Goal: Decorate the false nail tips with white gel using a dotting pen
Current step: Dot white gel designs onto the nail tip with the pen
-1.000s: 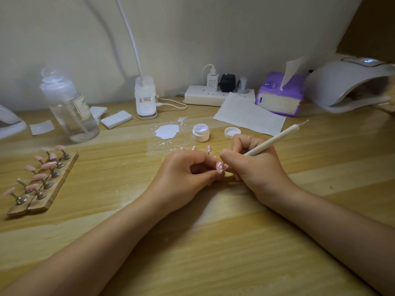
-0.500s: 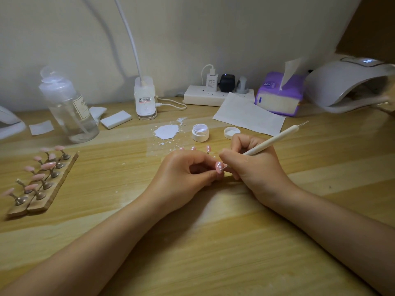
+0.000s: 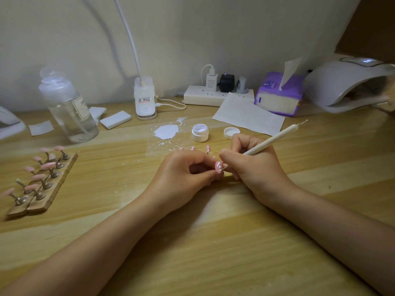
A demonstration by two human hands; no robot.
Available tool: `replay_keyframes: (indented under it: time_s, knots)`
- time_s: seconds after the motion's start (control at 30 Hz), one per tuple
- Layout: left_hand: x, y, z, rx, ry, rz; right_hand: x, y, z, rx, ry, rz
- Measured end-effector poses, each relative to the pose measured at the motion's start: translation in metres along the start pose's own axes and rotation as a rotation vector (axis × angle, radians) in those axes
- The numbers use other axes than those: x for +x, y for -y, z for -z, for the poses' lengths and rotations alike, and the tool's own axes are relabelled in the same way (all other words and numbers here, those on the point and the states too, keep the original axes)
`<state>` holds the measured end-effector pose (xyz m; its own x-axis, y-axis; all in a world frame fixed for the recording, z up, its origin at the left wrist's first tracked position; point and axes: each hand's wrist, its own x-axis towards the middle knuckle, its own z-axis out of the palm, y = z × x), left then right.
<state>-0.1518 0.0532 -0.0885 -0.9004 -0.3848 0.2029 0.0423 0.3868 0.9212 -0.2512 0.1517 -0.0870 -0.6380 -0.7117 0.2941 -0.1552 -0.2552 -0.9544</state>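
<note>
Between the hands: pink nail tip [image 3: 218, 167] — pen tip now touching it, another white dot going on.
Left hand [image 3: 183, 174]: pinches the tip.
Right hand [image 3: 254, 165]: grips dotting pen [image 3: 271, 142].

Both forearms laid across the near table, meeting at centre. Left hand [image 3: 186, 174] curled, fingertips pinching a pink nail tip [image 3: 218, 167]. Right hand [image 3: 254, 165] fisted around the dotting pen [image 3: 271, 141], its tip touching that nail.

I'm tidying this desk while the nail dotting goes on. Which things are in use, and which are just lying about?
In use: dotting pen, pink nail tip, open gel pot, its lid, wooden rack of tips.

Lying about: clear bottle, tissue pack, power strip, white paper.
</note>
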Motion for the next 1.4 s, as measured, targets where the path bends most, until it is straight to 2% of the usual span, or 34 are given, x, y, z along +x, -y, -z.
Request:
replay_keyframes:
  time_s: [0.2, 0.37, 0.5, 1.1, 1.4]
  knots:
    - [0.0, 0.001, 0.0, -0.012, -0.001, -0.006, -0.001, 0.003, -0.001, 0.016, -0.002, -0.01]
    - [0.001, 0.004, 0.0, -0.023, -0.004, -0.004, 0.005, 0.001, 0.0, 0.12, -0.157, -0.077]
    - [0.002, 0.006, 0.0, -0.035, 0.0, 0.017, 0.007, 0.005, 0.001, 0.243, -0.206, -0.18]
    - [0.0, 0.002, 0.0, -0.037, -0.024, 0.04, 0.002, -0.001, 0.006, 0.107, 0.068, -0.024]
    - [0.001, 0.003, 0.0, -0.052, -0.001, 0.013, 0.002, 0.001, 0.003, 0.08, 0.064, -0.036]
